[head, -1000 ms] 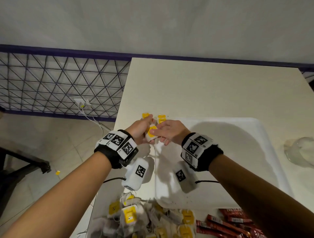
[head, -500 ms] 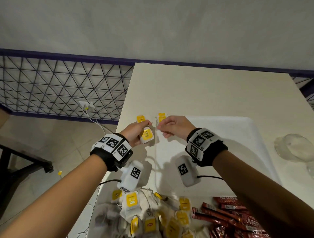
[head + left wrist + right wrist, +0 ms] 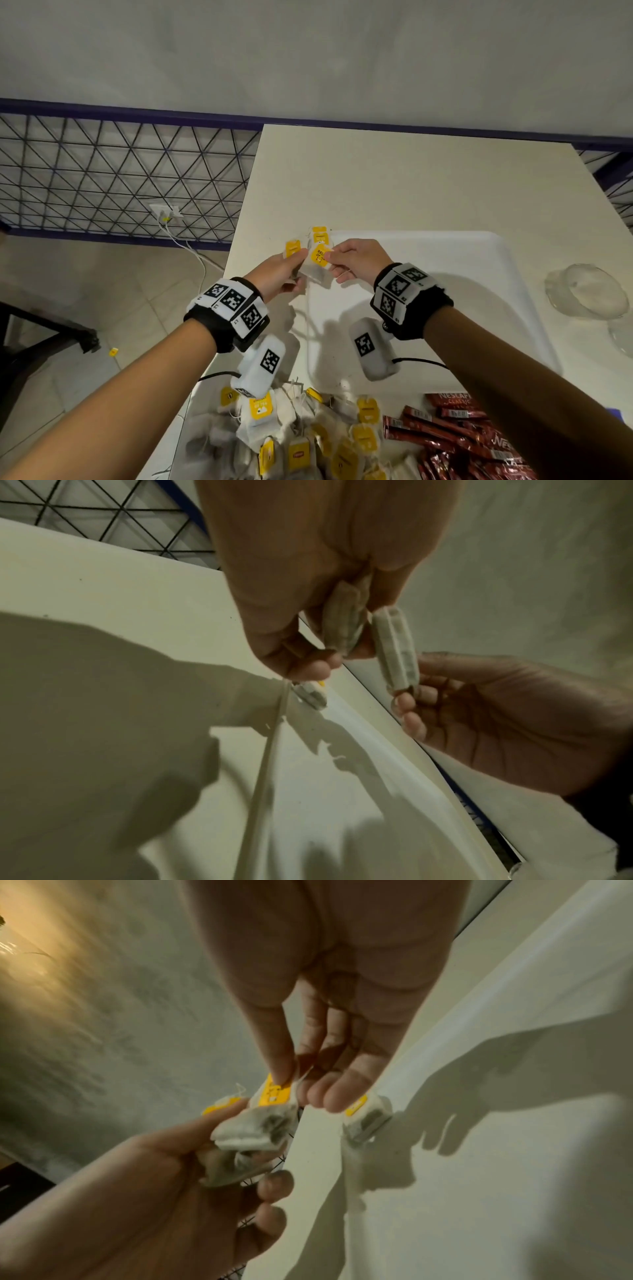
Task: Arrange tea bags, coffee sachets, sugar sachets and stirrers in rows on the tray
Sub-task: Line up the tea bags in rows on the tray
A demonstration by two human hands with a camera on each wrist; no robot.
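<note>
Coffee sachets [image 3: 455,428], red, lettered "NESCAFE CLASSIC", lay at the tabletop's near edge beside heaped tea bags [image 3: 298,438]. Held tea bag [image 3: 320,256], yellow-tagged, was pinched between right hand [image 3: 356,260] fingers and left hand [image 3: 279,272] fingers, above the tray's [image 3: 479,308] far left corner.

The left hand [image 3: 277,270] is covering most of its tea bags [image 3: 240,1153]; their count is unclear. The pile [image 3: 308,442] and coffee sachets [image 3: 455,435] are running off the bottom edge. Tag print is blurring.
</note>
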